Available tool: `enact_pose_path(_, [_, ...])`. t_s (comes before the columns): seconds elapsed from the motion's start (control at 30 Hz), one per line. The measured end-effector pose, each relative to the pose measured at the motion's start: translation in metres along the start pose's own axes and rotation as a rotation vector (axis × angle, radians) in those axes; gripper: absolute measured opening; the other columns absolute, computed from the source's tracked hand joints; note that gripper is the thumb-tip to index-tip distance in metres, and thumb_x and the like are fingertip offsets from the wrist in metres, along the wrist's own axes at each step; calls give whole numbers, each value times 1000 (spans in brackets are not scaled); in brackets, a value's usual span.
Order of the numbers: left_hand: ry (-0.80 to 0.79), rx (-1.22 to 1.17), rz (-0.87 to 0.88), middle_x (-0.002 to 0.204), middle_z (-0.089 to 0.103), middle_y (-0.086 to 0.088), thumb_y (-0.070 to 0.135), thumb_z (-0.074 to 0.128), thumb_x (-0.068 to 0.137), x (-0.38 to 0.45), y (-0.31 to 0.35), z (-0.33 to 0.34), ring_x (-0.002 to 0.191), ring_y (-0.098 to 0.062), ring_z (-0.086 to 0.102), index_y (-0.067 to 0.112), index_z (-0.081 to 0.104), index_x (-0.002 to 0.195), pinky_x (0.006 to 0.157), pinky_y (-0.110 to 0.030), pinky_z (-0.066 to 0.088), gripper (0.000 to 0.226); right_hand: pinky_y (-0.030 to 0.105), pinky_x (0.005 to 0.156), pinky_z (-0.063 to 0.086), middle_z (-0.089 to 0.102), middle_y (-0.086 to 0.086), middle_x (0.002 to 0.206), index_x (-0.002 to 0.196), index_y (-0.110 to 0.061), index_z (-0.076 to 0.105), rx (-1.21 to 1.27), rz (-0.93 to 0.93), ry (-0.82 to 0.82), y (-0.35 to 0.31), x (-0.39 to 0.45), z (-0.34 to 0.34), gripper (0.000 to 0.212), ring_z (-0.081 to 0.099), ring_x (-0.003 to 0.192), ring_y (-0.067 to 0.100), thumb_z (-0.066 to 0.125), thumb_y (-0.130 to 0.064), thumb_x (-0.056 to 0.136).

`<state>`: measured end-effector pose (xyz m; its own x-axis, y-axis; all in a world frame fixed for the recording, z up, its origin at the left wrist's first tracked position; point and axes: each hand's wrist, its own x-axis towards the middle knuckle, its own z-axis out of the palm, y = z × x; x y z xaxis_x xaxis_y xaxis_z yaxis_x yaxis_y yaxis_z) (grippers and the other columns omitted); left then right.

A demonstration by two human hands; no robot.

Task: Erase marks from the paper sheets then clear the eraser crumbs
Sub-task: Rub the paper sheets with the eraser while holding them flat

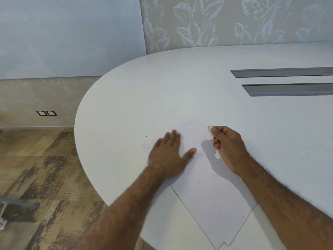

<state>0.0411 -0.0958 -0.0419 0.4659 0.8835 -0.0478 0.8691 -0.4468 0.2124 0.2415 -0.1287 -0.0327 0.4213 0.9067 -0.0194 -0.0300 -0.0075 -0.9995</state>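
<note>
Paper sheets [212, 192]: stacked on white table [180, 83].
Left hand [168, 154]: flat, pressing sheets.
Right hand [228, 147]: pinching eraser [210, 130].
Floor [45, 168]: patterned.

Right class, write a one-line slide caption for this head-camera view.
Left hand flat on the paper sheets, right hand pinching a white eraser above them.

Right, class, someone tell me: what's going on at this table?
A person is working on paper sheets lying on a white table. The left hand lies flat, fingers straight, pressing the top sheet down. The right hand pinches a small white eraser, its tip sticking out above the fingers, apparently just off the paper. A few dark specks lie on the table beyond the left hand. No marks are clear on the sheet.
</note>
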Motion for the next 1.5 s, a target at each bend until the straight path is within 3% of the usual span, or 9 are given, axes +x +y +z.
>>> enact_pose_path(0.27, [29,91,-323,166,-9,-3,80,2,83,-18,-87,-28,153,-16,-6,12,-3,158,124,-36,-2,101,28,58,35,53,-6,56,72,-22,67,62,38,25,-5,-3,1,19,43,54,11,67,-38,81])
enact_pose_path(0.47, [4,33,66,164,-15,11,86,-10,72,-19,-19,-6,151,-9,-11,29,-8,157,122,-33,-5,103,26,54,33,52,-4,56,80,-12,61,250,116,80,-8,-1,-3,15,45,53,12,58,-20,92])
enact_pose_path(0.6, [-40,63,46,164,-16,10,81,7,86,-10,-23,-7,151,-9,-14,27,-7,157,123,-33,-5,91,21,49,40,51,2,68,80,-8,61,404,165,103,-15,-3,-3,14,45,55,11,57,-12,93])
enact_pose_path(0.77, [82,-87,-40,166,-12,1,76,17,88,-19,-34,-15,152,-15,-8,19,-4,158,122,-34,-1,93,19,62,41,59,-7,75,80,-23,62,-197,-73,235,-19,1,-21,16,53,64,9,59,-34,91])
enact_pose_path(0.9, [209,-153,-225,163,21,-13,55,43,96,-17,-38,-23,149,-28,18,7,18,155,119,-42,22,80,11,68,37,63,-5,91,92,-21,61,-615,-301,272,-11,2,-24,15,57,77,6,56,-35,93])
enact_pose_path(1.07, [123,-66,-326,124,57,-13,66,62,75,10,-37,-44,118,-35,49,8,57,118,94,-40,43,72,24,74,36,64,-1,92,92,-20,58,-716,-264,191,4,-2,-17,17,57,84,16,51,-35,95])
enact_pose_path(1.2, [-30,-176,-393,88,66,-8,67,72,70,36,-39,-63,78,-25,61,10,54,75,66,-30,47,60,26,74,35,61,0,94,91,-16,57,-758,-284,192,4,-4,-16,18,54,86,17,50,-32,96])
enact_pose_path(1.3, [-76,-264,-417,65,51,-2,63,77,69,43,-37,-71,57,-18,50,10,50,65,50,-26,32,59,26,74,34,59,-1,94,90,-16,56,-770,-283,184,4,-5,-16,18,53,87,16,49,-32,96])
enact_pose_path(1.5, [-101,-269,-413,68,51,-1,62,79,68,44,-36,-79,58,-16,48,11,50,68,51,-28,30,59,25,72,33,56,-5,92,87,-21,51,-780,-294,176,4,-7,-17,16,51,84,14,47,-33,96])
